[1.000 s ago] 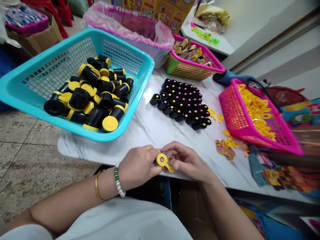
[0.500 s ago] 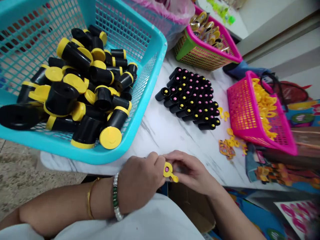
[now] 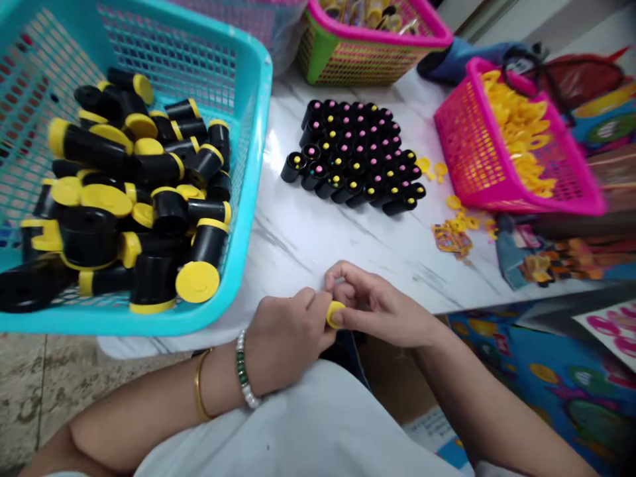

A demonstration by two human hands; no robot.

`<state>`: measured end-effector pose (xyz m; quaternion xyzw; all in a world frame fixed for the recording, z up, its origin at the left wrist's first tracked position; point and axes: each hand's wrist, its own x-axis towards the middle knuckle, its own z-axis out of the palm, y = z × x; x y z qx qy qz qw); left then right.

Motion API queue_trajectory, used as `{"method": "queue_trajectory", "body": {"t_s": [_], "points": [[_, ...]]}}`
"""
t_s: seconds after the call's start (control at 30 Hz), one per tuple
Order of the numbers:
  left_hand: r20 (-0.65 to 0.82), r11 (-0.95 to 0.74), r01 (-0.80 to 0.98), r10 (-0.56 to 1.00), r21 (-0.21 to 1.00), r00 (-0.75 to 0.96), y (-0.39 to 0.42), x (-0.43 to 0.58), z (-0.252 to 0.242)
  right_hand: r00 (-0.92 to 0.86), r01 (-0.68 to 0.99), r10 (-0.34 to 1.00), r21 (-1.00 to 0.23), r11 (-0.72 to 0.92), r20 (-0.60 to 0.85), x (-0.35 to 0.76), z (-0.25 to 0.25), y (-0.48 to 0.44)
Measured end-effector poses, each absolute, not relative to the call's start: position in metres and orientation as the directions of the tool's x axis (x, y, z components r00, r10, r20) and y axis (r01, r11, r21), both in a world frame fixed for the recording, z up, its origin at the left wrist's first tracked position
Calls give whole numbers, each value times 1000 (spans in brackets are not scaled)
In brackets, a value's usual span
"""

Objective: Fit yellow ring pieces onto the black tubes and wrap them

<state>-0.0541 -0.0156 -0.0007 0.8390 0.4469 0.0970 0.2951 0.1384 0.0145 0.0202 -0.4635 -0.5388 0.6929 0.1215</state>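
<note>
At the table's front edge, my left hand (image 3: pixel 293 334) is closed around a small tube whose body is hidden in the fist. Its round yellow flip cap (image 3: pixel 331 310) shows at the thumb side, lid down. My right hand (image 3: pixel 385 311) has its thumb pressed on the cap, with the other fingers curled close against my left hand. Beyond them on the tabletop stands a tight cluster of black tubes (image 3: pixel 355 149) with pink or yellow tips at their tops. To the left, a turquoise basket (image 3: pixel 243 199) holds many black tubes with yellow caps.
A pink basket (image 3: pixel 467 152) of loose yellow caps (image 3: pixel 521 132) stands at the right of the white table (image 3: pixel 298 245). Several yellow caps and a small pile of printed pieces (image 3: pixel 450 240) lie beside it. Behind is a pink-and-green basket (image 3: pixel 348 59) of packed items.
The lid that hung open from the yellow ring, showing a pink centre, is now closed over it. My right thumb has moved onto it. The whole view has shifted.
</note>
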Motion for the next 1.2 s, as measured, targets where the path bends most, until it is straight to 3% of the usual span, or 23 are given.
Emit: {"method": "queue_trajectory", "body": {"t_s": [0.17, 0.33, 0.43, 0.57, 0.63, 0.7, 0.77, 0.83, 0.87, 1.0, 1.1, 1.2], "points": [[-114, -394, 693, 818, 603, 564, -16, -55, 3, -476, 270, 655, -807, -526, -587, 132, 19, 12], [-55, -338, 663, 866, 668, 497, -21, -57, -3, -382, 350, 754, -839, -417, -534, 126, 9, 3], [-1, -313, 640, 898, 701, 441, -21, -53, -11, -367, 517, 801, -819, -247, -473, 128, 0, 1], [-116, -202, 659, 906, 725, 406, -19, -51, -14, -476, 712, 809, -691, 124, -345, 123, 13, 10], [-131, -145, 645, 923, 750, 361, -22, -52, -13, -477, 766, 847, -584, 269, -234, 107, 36, 20], [-85, -117, 623, 955, 773, 284, -26, -54, -13, -450, 749, 893, -545, 376, -3, 85, 65, 38], [-29, -121, 620, 974, 775, 226, -28, -56, -15, -422, 651, 898, -647, 397, 126, 62, 93, 62], [26, -156, 617, 976, 771, 215, -26, -57, -17, -425, 499, 894, -788, 360, 139, 43, 112, 82], [59, -181, 607, 975, 774, 215, -25, -57, -19, -412, 501, 897, -784, 368, 158, 37, 116, 87], [145, -226, 559, 972, 798, 185, -25, -60, -22, -534, 577, 811, -598, 556, 239, 37, 102, 63], [157, -256, 525, 962, 812, 226, -28, -67, -23, -673, 589, 717, -457, 666, 178, 72, 68, 27], [252, -404, 437, 896, 804, 364, -32, -76, -23, -577, 713, 797, -368, 597, 177, 132, 37, 7]]}}
